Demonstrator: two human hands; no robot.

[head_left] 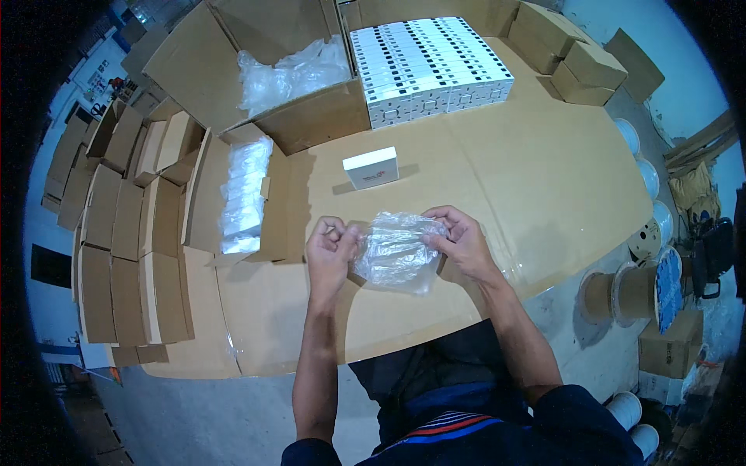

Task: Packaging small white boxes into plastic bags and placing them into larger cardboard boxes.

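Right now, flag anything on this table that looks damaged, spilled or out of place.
Nothing stands out. Both hands, left hand and right hand, hold a crumpled clear plastic bag; one small white box stands alone, apart from the stacked white boxes.

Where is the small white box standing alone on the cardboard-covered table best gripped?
Grip the small white rectangular box across its two short ends, coming from above. It lies flat with open cardboard tabletop around it, so both ends are free for the fingers.

Clear plastic bag (396, 252) (crumpled), held aloft
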